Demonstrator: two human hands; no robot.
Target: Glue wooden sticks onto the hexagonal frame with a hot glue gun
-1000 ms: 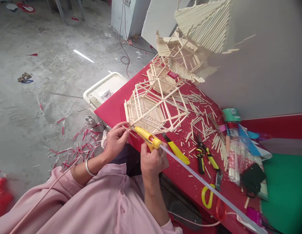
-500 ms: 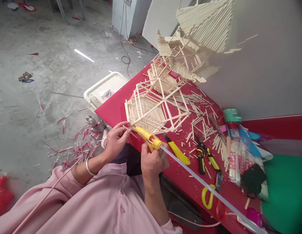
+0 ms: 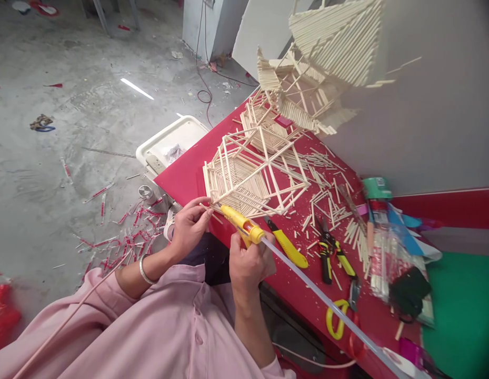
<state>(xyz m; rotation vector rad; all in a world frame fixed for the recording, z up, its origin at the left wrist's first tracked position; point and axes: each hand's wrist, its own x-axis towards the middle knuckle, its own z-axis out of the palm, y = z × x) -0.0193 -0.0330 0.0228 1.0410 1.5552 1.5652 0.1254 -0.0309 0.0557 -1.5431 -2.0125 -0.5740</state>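
Observation:
My right hand (image 3: 250, 260) is wrapped round the grip of a yellow hot glue gun (image 3: 241, 221). A long translucent glue stick (image 3: 307, 279) sticks out of its back end. The gun's nozzle points left, close to the near lower edge of a framework of thin wooden sticks (image 3: 263, 158). At that same corner my left hand (image 3: 192, 223) pinches a thin wooden stick (image 3: 216, 217) between thumb and fingers. The framework has open diagonal struts and a base of closely laid sticks. Where the nozzle meets the wood is too small to make out.
Behind stands a taller stick model (image 3: 331, 47) with slatted roofs. On the red table (image 3: 181, 179) lie loose sticks (image 3: 327, 200), a yellow utility knife (image 3: 289, 247), pliers (image 3: 327, 252), yellow-handled scissors (image 3: 337, 318) and bagged sticks (image 3: 380, 263). A white tray (image 3: 143, 147) sits beyond the table's left edge.
The view has shifted very slightly. Both hands, the glue gun and the framework keep their places relative to each other; the glue stick's far end sits a little lower and further left.

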